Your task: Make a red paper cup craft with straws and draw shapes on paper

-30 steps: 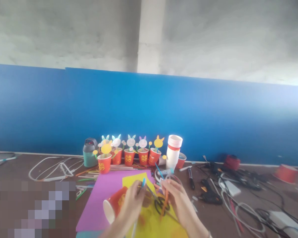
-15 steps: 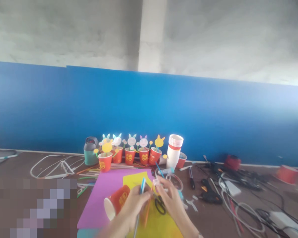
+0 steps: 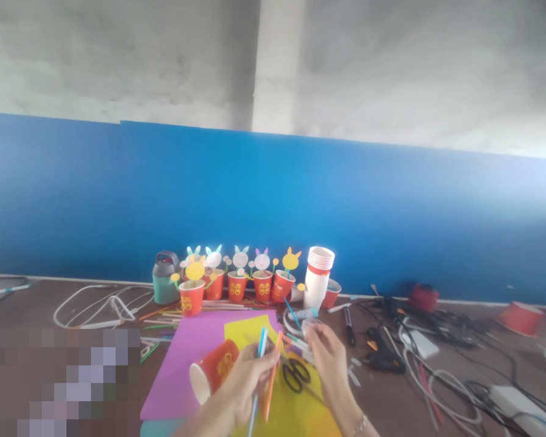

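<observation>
My left hand is closed around a blue straw and an orange straw, both standing up at a slant. To its right, my right hand pinches a small clear piece whose kind I cannot make out. Between the hands, black-handled scissors lie on yellow paper. A red paper cup rests on its side left of my left hand, over purple paper. More straws lie beside my right fingers.
Red cups with animal-face cutouts line the back, beside stacked white cups and a green bottle. At right are a marker, a glue gun and tangled cables. A blue partition rises behind.
My right hand has moved right, away from the straws, carrying the small clear piece. More of the scissors shows. My left hand has stayed nearly in place with the straws.
</observation>
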